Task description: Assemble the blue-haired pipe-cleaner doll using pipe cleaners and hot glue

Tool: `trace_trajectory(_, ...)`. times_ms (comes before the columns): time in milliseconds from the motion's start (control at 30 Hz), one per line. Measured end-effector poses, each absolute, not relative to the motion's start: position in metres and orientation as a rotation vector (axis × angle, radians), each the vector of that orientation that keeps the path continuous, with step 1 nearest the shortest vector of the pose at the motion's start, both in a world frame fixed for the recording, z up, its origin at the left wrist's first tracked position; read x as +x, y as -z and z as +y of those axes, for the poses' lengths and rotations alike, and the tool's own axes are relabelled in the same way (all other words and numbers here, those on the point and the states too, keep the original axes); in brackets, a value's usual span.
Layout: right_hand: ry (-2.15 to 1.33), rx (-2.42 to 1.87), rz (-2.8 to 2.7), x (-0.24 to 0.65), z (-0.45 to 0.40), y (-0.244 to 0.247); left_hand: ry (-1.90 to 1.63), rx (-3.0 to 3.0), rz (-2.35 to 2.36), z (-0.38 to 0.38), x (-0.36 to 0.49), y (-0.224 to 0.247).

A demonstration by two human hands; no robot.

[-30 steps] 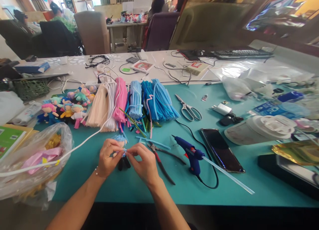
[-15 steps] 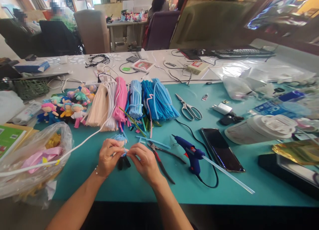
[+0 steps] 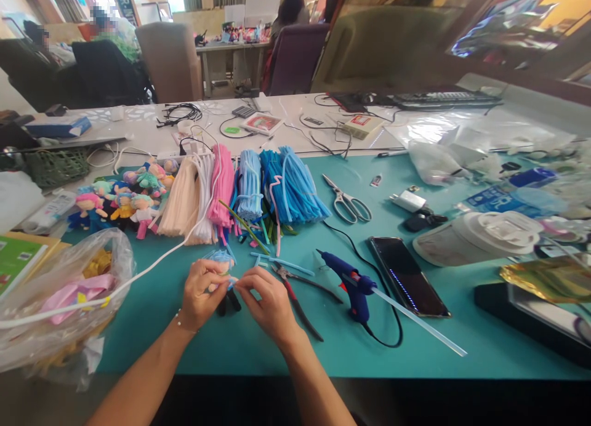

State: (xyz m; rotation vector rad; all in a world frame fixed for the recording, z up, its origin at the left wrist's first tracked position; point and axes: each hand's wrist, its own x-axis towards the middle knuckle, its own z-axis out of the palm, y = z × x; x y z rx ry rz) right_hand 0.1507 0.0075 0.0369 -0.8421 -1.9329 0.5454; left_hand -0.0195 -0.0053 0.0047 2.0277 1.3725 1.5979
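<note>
Between my hands is a small pipe-cleaner doll [image 3: 223,263] with light blue hair, a peach face and black legs hanging below. My left hand [image 3: 202,293] is closed round its body, which the fingers mostly cover. My right hand [image 3: 264,297] pinches at the doll's light blue side with thumb and forefinger. Just beyond lie cut pieces of light blue pipe cleaner [image 3: 290,264]. Red-handled pliers [image 3: 295,300] rest right of my right hand, and a blue glue gun [image 3: 353,284] with a clear glue stick lies farther right.
Bundles of peach pipe cleaners [image 3: 181,195], pink pipe cleaners [image 3: 220,189] and blue pipe cleaners [image 3: 300,189] line the mat's back. Finished dolls [image 3: 124,198] crowd the left, behind a plastic bag [image 3: 115,253]. Scissors [image 3: 347,201], a phone [image 3: 409,275] and a white cup [image 3: 475,238] are right.
The view has shifted slightly. My hands keep their hold on the doll, with only a small movement of the fingers at its side.
</note>
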Motion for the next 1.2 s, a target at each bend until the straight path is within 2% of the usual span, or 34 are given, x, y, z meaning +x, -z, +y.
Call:
trace_trajectory(433,-0.531,-0.865,-1.84,0.146,0.006,-0.028,-1.61,2.052,1.401,-0.003,-0.019,-0.002)
trace_trajectory(767,-0.595,-1.001,-1.605,0.149,0.006,-0.025,-1.637,1.792,1.584,0.002,-0.024,0.005)
trace_trajectory(1200,-0.772,-1.099,-1.478,0.145,0.011,-0.006,-1.277,1.81,1.851,0.011,-0.024,0.019)
